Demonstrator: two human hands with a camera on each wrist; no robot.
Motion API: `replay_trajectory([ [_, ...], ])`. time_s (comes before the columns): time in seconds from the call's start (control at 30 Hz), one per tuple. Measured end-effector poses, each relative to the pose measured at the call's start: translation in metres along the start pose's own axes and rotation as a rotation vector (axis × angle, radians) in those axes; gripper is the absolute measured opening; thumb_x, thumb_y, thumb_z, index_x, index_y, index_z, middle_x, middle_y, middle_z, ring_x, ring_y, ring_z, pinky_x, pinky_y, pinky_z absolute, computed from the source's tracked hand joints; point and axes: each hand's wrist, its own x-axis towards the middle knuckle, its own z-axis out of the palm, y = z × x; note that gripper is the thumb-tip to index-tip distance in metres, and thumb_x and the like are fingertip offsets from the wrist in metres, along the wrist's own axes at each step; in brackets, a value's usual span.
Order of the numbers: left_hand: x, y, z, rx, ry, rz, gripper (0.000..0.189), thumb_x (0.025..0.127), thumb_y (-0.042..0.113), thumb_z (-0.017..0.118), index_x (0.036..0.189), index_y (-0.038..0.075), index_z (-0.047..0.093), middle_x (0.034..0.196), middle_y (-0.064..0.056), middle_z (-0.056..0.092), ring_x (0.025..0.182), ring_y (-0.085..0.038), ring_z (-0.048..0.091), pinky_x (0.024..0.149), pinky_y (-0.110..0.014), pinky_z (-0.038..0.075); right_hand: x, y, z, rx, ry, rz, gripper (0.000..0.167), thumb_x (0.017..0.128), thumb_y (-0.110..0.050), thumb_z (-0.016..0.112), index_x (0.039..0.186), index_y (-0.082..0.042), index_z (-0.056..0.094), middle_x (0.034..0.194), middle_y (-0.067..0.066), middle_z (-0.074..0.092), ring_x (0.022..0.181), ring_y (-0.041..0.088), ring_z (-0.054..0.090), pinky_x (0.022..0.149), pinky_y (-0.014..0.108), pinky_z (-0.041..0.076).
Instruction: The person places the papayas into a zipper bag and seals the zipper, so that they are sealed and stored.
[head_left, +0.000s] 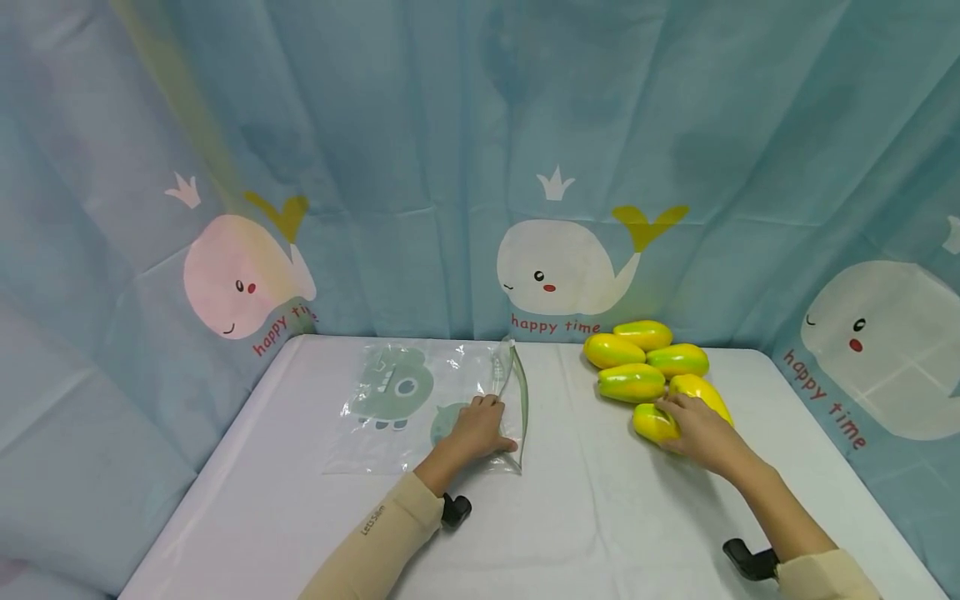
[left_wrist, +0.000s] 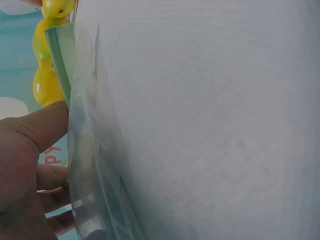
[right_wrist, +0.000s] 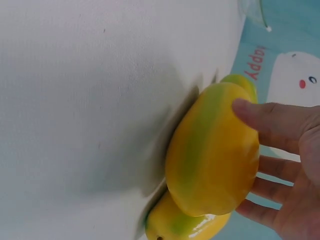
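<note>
A clear zip bag (head_left: pixel 468 408) with green cartoon prints lies flat on the table, its green zip edge to the right. My left hand (head_left: pixel 477 427) rests on it near that edge, thumb and fingers spread in the left wrist view, touching the plastic (left_wrist: pixel 82 150). At the right, my right hand (head_left: pixel 701 429) grips the nearest yellow-green papaya (head_left: pixel 654 423). The right wrist view shows the thumb over this papaya (right_wrist: pixel 212 150) and the other fingers round its far side. Several more papayas (head_left: pixel 632 382) lie grouped just behind and beside it.
The white-covered table (head_left: pixel 570 517) ends at a blue curtain (head_left: pixel 420 167) printed with whales, which also hangs at both sides. Black wrist mounts (head_left: pixel 750 560) sit by both forearms. Bare cloth separates the bag from the fruit.
</note>
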Motion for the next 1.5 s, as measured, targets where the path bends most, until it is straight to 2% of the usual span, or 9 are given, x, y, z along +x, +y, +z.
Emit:
replay_trajectory([
  [0.4,-0.002,0.001,-0.001,-0.014,0.011,0.006,0.076,0.075,0.047,0.081,0.13,0.001,0.057,0.137,-0.014,0.053,0.127,-0.032,0.047,0.098,-0.049,0.046,-0.002,0.001,0.006,-0.028,0.059,-0.016,0.066,0.072,-0.005,0.082,0.131,0.007,0.054,0.134,0.032,0.05,0.12,0.05,0.048,0.097,0.062,0.044],
  [0.73,-0.002,0.001,0.001,-0.019,0.004,-0.002,0.076,0.075,0.047,0.081,0.131,0.001,0.056,0.138,-0.014,0.052,0.129,-0.032,0.046,0.1,-0.05,0.045,-0.002,0.002,0.012,-0.078,0.121,-0.043,0.064,0.069,-0.007,0.085,0.125,0.005,0.058,0.125,0.029,0.056,0.112,0.046,0.053,0.09,0.06,0.048],
  [1.17,-0.001,0.001,0.001,-0.028,0.005,0.0,0.077,0.075,0.047,0.081,0.131,0.001,0.056,0.138,-0.014,0.052,0.128,-0.032,0.046,0.101,-0.049,0.045,0.001,0.003,0.01,-0.083,0.124,-0.054,0.06,0.069,-0.007,0.085,0.121,0.004,0.06,0.121,0.026,0.058,0.109,0.044,0.054,0.086,0.06,0.048],
  [1.4,-0.002,0.001,0.001,-0.028,0.004,0.005,0.076,0.076,0.047,0.08,0.131,0.001,0.055,0.138,-0.014,0.052,0.129,-0.032,0.046,0.101,-0.048,0.045,0.001,0.004,0.01,-0.042,0.123,-0.036,0.06,0.07,-0.006,0.082,0.123,0.005,0.057,0.122,0.027,0.057,0.113,0.043,0.052,0.094,0.06,0.046],
  [1.5,-0.002,0.001,0.001,-0.028,0.006,-0.001,0.076,0.076,0.046,0.08,0.132,0.001,0.055,0.138,-0.014,0.052,0.129,-0.032,0.046,0.102,-0.049,0.045,0.002,0.003,0.009,-0.027,0.127,-0.041,0.059,0.071,-0.007,0.082,0.123,0.005,0.056,0.121,0.027,0.057,0.111,0.043,0.052,0.095,0.06,0.046],
])
